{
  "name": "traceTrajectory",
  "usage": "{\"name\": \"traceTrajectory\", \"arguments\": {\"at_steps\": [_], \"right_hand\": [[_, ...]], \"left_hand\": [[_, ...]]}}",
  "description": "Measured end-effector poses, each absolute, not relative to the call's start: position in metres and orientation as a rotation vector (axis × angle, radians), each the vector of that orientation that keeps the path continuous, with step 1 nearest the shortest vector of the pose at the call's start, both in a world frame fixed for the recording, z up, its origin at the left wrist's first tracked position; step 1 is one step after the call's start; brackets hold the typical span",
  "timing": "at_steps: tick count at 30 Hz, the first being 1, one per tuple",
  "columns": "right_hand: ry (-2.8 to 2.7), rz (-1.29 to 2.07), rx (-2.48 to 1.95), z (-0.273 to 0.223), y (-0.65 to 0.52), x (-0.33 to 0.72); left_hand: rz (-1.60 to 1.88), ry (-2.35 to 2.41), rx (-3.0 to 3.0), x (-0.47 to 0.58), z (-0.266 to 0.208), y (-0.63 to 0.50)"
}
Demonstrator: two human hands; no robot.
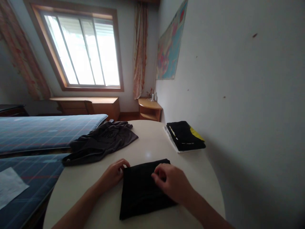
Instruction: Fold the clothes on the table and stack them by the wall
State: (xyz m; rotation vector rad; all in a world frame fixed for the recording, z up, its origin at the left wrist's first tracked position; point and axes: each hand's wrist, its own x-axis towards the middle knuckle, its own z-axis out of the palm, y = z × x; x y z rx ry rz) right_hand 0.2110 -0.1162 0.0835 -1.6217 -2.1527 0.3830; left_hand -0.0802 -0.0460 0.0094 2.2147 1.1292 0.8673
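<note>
A folded black garment [143,190] lies on the round cream table [147,143] in front of me, a rough rectangle with its near left corner pointing toward me. My left hand [116,171] is at its far left corner, thumb and forefinger bent together on the cloth edge. Over the right part of the cloth is my right hand [171,181], fingers curled in toward the thumb. Nothing shows in that curl, and I cannot tell how firmly the hand rests on the fabric.
A crumpled dark grey garment [105,141] spreads over the table's far left edge. Folded black clothes with a yellow patch [186,135] sit at the far right near the wall. Blue plaid mattresses [47,133] border the left, one with a white paper [11,184].
</note>
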Motion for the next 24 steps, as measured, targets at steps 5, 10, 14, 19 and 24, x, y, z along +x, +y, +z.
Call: {"name": "traceTrajectory", "arguments": {"at_steps": [5, 10, 14, 19, 24], "right_hand": [[-1.869, 0.353, -2.075, 0.083, -0.064, 0.255], [-1.935, 0.511, -1.957, 0.049, -0.043, 0.26], [-1.9, 0.652, -1.78, 0.04, -0.033, 0.259], [-1.74, 0.535, -1.689, 0.049, -0.017, 0.262], [-1.712, 0.511, -1.691, 0.047, -0.007, 0.26]], "left_hand": [[0.854, 1.114, 2.207, -0.08, 0.011, -0.047], [0.839, 1.149, 2.196, -0.08, 0.013, -0.047], [0.849, 1.143, 2.188, -0.081, 0.013, -0.047], [0.892, 1.261, 2.131, -0.077, 0.016, -0.048], [0.878, 1.323, 2.121, -0.072, 0.02, -0.048]]}}
